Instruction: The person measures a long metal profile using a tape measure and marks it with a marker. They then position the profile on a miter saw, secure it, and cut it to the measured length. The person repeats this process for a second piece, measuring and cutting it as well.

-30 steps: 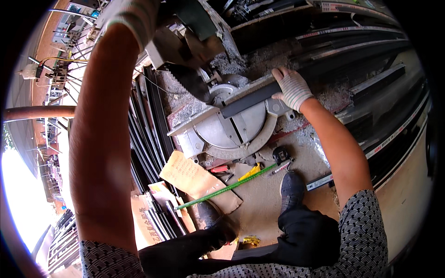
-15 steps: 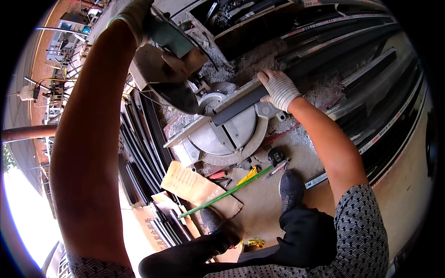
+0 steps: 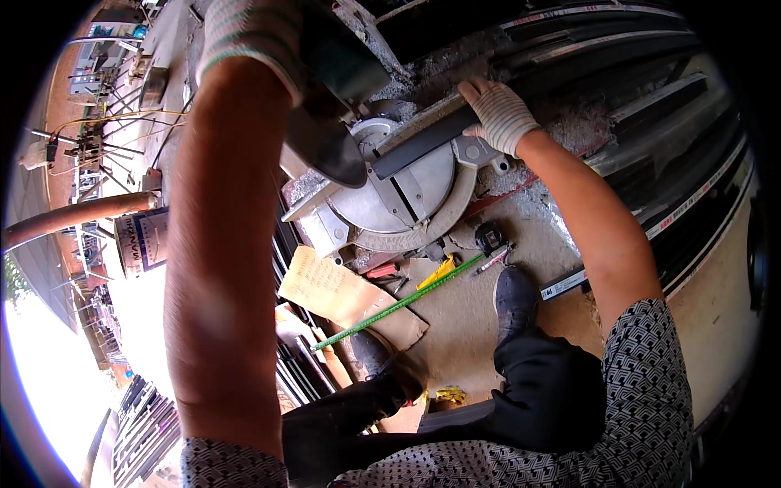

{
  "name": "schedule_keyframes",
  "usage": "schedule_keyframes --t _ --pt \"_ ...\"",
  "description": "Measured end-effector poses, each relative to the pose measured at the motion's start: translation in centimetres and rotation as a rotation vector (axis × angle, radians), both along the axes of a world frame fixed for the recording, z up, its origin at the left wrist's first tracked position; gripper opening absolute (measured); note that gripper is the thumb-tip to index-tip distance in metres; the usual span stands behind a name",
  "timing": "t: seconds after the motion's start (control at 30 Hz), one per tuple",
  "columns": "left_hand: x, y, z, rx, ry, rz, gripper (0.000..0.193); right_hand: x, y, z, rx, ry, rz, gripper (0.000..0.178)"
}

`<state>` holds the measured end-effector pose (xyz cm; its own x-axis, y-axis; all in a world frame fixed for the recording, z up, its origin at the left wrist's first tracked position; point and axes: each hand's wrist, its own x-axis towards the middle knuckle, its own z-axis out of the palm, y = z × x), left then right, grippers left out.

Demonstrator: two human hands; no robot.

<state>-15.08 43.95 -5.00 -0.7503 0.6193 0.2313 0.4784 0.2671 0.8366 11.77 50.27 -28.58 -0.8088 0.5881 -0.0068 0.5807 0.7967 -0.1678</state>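
The left hand and its forearm have swung rightward across the view, and the miter saw's blade has come down, its lower edge now overlapping the fence just beside the dark profile's end. The forearm now covers most of the bundled black bars and uncovers a printed bucket behind it, hidden a half-second ago.

Glare whites out the lower left beside a shadowed left forearm; edges bend.
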Motion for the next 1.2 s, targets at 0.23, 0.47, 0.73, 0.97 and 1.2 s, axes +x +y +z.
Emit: schedule_keyframes --t 0.23,0.47,0.73,0.97,1.2 --pt "14.1 -5.8 0.9 0.101 -0.078 0.011 0.029 1.4 0.2 -0.6 0.012 -0.018 -0.008 0.084" --pt "17.1 -9.4 -3.6 0.265 -0.035 -0.095 0.02 1.3 0.5 -1.5 0.074 0.088 0.039 0.072" --pt "20.2 -11.3 -6.7 0.383 -0.22 -0.137 0.043 1.6 0.8 -0.8 0.044 0.051 0.05 0.069" --pt "21.0 -12.5 -8.6 0.378 -0.155 -0.134 0.054 1.6 0.9 -0.8 -0.013 0.078 0.057 0.069" --pt "21.2 -12.7 -9.1 0.34 -0.125 -0.123 0.059 1.7 1.0 -0.9 0.016 0.1 0.059 0.063"
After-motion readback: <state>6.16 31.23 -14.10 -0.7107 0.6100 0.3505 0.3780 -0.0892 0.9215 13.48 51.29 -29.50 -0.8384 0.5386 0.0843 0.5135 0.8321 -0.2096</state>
